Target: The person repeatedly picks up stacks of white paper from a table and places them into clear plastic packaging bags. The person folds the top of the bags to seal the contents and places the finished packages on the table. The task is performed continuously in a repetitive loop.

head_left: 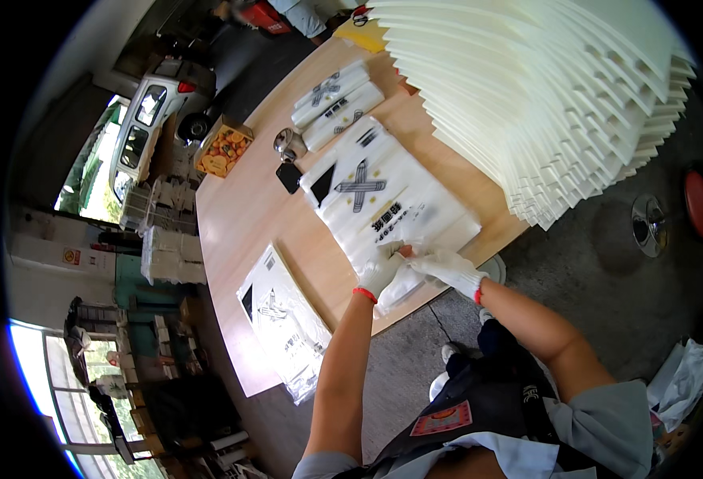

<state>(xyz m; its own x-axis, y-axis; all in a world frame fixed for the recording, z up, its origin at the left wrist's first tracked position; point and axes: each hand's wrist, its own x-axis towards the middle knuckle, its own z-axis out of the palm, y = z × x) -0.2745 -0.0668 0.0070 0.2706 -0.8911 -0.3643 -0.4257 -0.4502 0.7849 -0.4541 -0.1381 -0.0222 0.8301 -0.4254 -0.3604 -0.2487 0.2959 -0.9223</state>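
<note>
We worked at a wooden table (pixel 239 215) over grey concrete floor; white foam sheets (pixel 543 96) filled the upper right. At centre our gloved left hand (pixel 381 271) and right hand (pixel 447 267) pinched the printed bag stack (pixel 383 195) at the table's near edge. A box of oranges (pixel 223 148) sat upper left

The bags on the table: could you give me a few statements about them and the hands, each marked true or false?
1. Both hands wear white gloves. True: the left hand and right hand are gloved.
2. The hands meet at the near edge of the bag stack. True.
3. The phone lies on the floor. False: it lies on the table.
4. The foam sheets are black. False: they are white.
5. A box of oranges sits past the table's far side. True.
</note>
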